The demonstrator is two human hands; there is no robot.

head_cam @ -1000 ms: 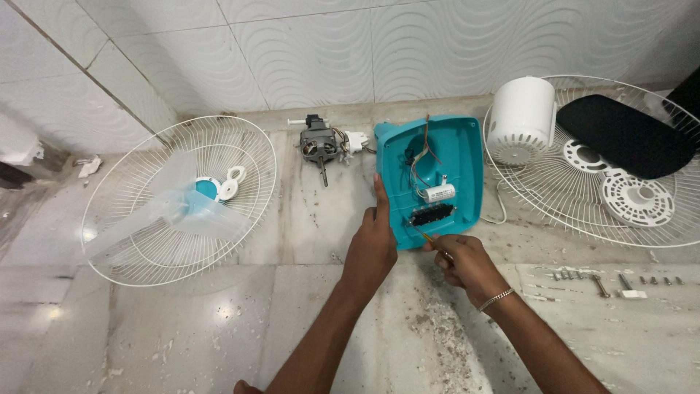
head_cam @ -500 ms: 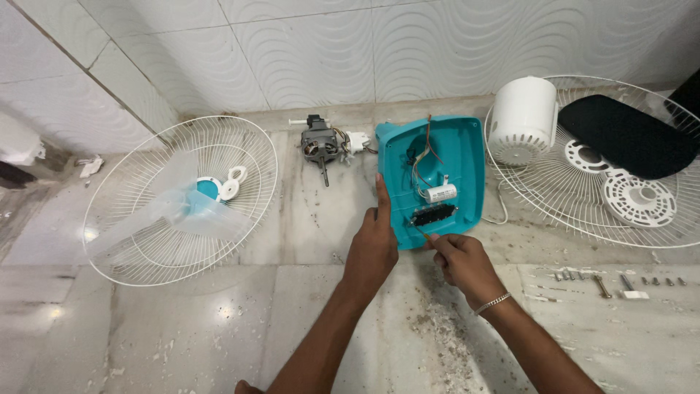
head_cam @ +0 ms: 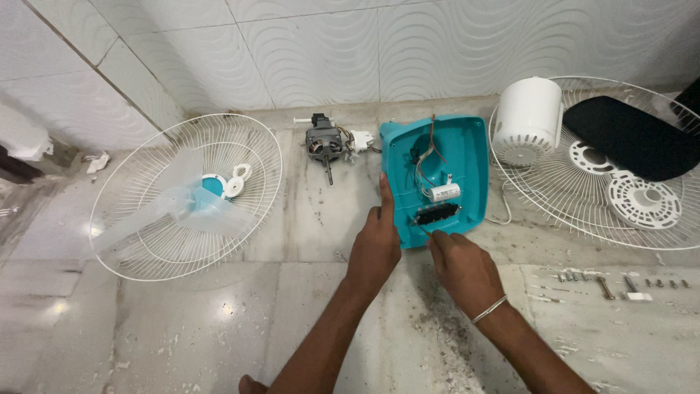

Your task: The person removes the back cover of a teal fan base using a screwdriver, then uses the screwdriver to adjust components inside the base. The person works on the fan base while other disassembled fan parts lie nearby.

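Note:
A teal plastic fan housing (head_cam: 467, 157) lies open side up on the marble floor, with wires, a white capacitor (head_cam: 443, 192) and a black switch block (head_cam: 436, 213) inside. My left hand (head_cam: 375, 244) presses on its left edge, index finger stretched along the rim. My right hand (head_cam: 463, 266) is at the housing's near edge and pinches a thin metal tool whose tip points at the switch block.
A white fan grille with a clear blade (head_cam: 186, 197) lies to the left. A grey fan motor (head_cam: 322, 144) sits behind. On the right, a second grille (head_cam: 583, 211) holds a white motor cover (head_cam: 526, 120) and a black panel (head_cam: 634, 135). Several screws (head_cam: 605, 283) lie nearby.
Both hands stay at the housing's near edge; my right hand has shifted slightly. Nothing else has moved.

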